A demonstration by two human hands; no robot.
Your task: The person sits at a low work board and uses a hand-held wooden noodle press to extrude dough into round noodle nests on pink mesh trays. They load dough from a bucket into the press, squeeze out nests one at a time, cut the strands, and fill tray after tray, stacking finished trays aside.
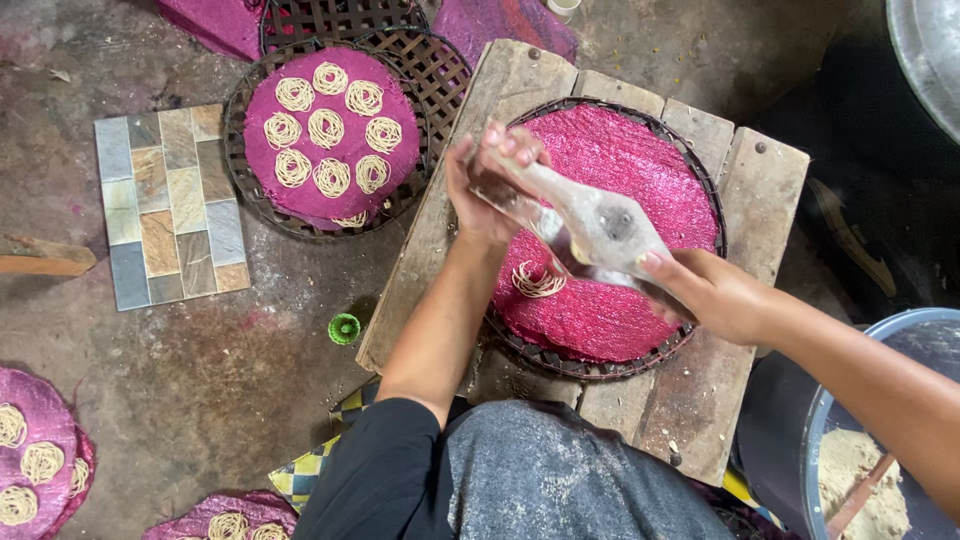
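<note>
Pressing noodle coils from a hand press point(590, 228)

Both grips, left hand point(487, 190) and right hand point(715, 295), closed around opposite handle ends; rigid, probably hefty and flour-slick, best held there. Soft, fragile noodle nest point(537, 281) below, on pink mat point(640, 170).

Head view: soft, even, diffuse light; direction of source cannot be told. Centre well lit, colours saturated. Right edge and upper right corner fall into deep shadow, detail lost there. Metal press point(590, 232) slightly motion-blurred, dull sheen and no hard glare. Floor point(200, 380) evenly lit, shadows faint. Slight softness toward the corners. Foreground trousers point(560, 480) a little out of focus.
</note>
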